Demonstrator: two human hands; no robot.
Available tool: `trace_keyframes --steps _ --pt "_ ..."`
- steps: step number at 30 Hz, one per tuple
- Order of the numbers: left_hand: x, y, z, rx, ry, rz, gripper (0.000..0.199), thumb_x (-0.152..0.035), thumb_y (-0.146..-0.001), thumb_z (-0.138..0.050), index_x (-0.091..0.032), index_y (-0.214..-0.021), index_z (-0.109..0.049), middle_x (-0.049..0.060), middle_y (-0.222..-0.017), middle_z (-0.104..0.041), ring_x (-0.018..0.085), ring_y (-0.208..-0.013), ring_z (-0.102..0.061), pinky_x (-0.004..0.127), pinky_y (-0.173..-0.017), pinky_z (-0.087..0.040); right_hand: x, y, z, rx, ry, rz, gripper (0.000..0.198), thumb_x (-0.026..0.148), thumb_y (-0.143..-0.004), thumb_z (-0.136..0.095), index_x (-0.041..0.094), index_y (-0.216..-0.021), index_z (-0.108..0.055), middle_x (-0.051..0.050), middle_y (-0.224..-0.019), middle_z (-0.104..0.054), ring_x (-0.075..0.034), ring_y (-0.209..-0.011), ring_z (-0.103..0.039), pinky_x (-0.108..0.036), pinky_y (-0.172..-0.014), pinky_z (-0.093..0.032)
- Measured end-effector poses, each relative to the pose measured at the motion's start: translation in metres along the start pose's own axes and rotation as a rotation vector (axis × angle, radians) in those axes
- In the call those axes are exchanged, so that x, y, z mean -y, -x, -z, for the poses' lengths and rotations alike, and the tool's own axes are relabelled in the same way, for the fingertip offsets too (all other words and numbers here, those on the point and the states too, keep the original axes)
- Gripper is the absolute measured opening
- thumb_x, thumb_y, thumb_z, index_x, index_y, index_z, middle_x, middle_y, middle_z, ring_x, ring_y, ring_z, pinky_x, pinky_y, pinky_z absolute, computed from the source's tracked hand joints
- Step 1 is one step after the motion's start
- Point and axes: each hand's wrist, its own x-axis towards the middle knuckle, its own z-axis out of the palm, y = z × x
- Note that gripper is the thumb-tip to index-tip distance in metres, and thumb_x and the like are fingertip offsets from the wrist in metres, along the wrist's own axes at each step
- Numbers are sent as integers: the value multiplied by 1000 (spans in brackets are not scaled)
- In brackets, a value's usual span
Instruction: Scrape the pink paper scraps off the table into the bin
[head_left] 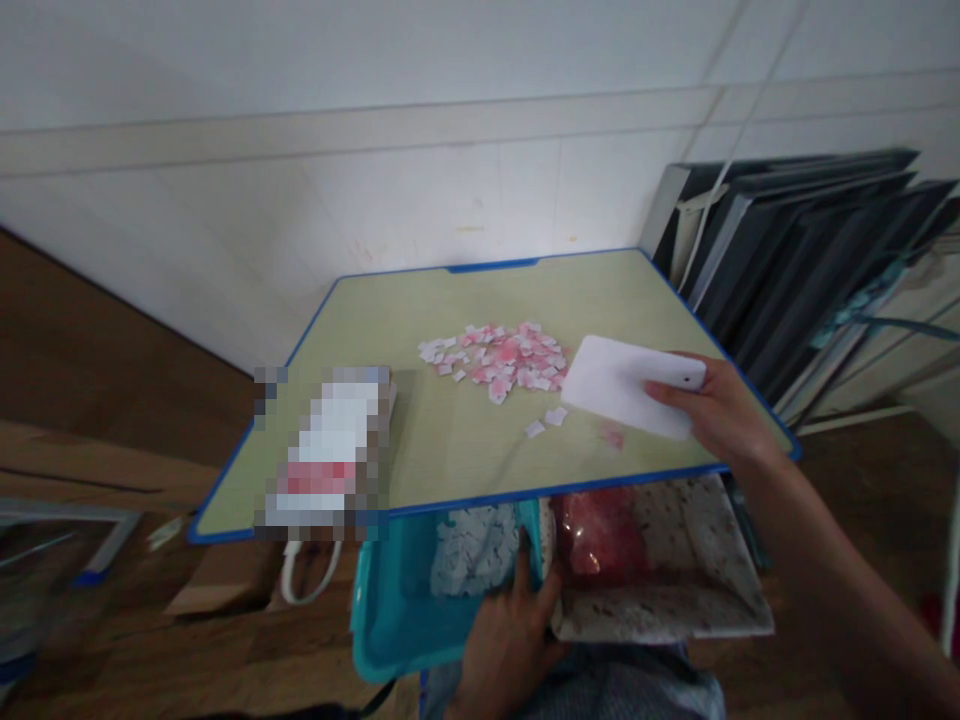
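My right hand (pixel 727 415) is closed on the narrow end of a flat white plastic scraper (pixel 615 385), above the right part of a pale board (pixel 465 460) with a blue rim. The scraper's wide end is beside a pile of small pink and white squares (pixel 517 355). A pink smear lies under its near edge. Below the board, my left hand (pixel 510 630) straddles the rim of a teal basin (pixel 375 630), one finger on its inner side. White pieces (pixel 472 550) lie in the basin. Against it stands a stained grey tray (pixel 682 570) holding something glossy red (pixel 600 535).
A pixelated phone-like object (pixel 330 440) rests on the board's left side, with a white loop (pixel 307 575) hanging below. Dark flat panels (pixel 795 230) lean at the right. Behind the board is a white wall (pixel 480 190); a brown cabinet (pixel 112 370) stands left.
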Motion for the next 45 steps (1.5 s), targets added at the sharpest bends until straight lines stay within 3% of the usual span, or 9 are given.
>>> trace_keyframes --steps 6,10,15,18,22,32,38,41,45 --pt "1 -1 1 -2 1 -8 75 -31 -69 -60 -31 -132 -19 21 -139 -15 27 -82 -59 38 -66 -47 1 11 -9 127 3 -18 26 28 -60 -71 17 -83 -65 0 -67 -65 -13 -55 -57 -23 -50 -44" --pt "0 -1 1 5 3 -4 79 -30 -67 -61 -31 -132 -17 23 -139 -13 28 -84 -59 38 -66 -47 5 17 -14 95 -59 -2 28 30 -63 -68 16 -87 -64 -1 -68 -65 -15 -55 -58 -25 -49 -45" --pt "-1 0 0 -3 -3 -16 80 -32 -68 -61 -30 -133 -15 25 -139 -8 29 -83 -60 39 -66 -47 10 26 -27 124 190 86 24 28 -65 -65 16 -86 -66 -1 -69 -66 -13 -56 -56 -22 -49 -42" --pt "-1 0 1 7 -19 -15 85 -33 -68 -61 -30 -134 -8 27 -138 -7 29 -80 -60 39 -64 -47 12 32 -36 163 178 119 23 27 -67 -64 16 -87 -66 -1 -72 -66 -13 -58 -56 -22 -50 -42" --pt "-1 -1 2 -12 -24 -23 93 -33 -67 -62 -30 -134 2 29 -137 -10 29 -76 -61 40 -60 -48 16 37 -40 94 158 146 23 27 -69 -62 17 -90 -65 -1 -74 -67 -12 -57 -56 -21 -49 -41" --pt "-1 -1 -1 -26 -40 -21 86 -34 -67 -61 -30 -134 -7 29 -135 -16 31 -77 -61 40 -61 -47 24 53 -75 333 153 189 20 19 -71 -58 18 -90 -66 -1 -80 -68 -13 -67 -61 -22 -59 -47" --pt "-1 0 -3 -31 -31 -9 80 -38 -68 -60 -32 -133 -14 25 -139 -11 27 -81 -60 38 -65 -46 18 55 -53 69 117 146 20 25 -70 -62 18 -89 -66 -2 -79 -68 -14 -63 -60 -22 -51 -46" --pt "-1 0 -3 -35 -31 -13 77 -40 -69 -59 -31 -132 -17 25 -138 -12 28 -80 -60 38 -64 -46 16 59 -43 34 178 125 21 25 -70 -62 18 -88 -66 -2 -77 -69 -16 -63 -61 -23 -52 -47" --pt "-2 0 -2 -26 -27 -12 78 -38 -67 -61 -31 -132 -18 25 -138 -14 28 -80 -60 39 -64 -46 17 68 -52 63 227 108 19 24 -71 -60 18 -88 -67 -3 -80 -70 -17 -65 -63 -25 -55 -49"
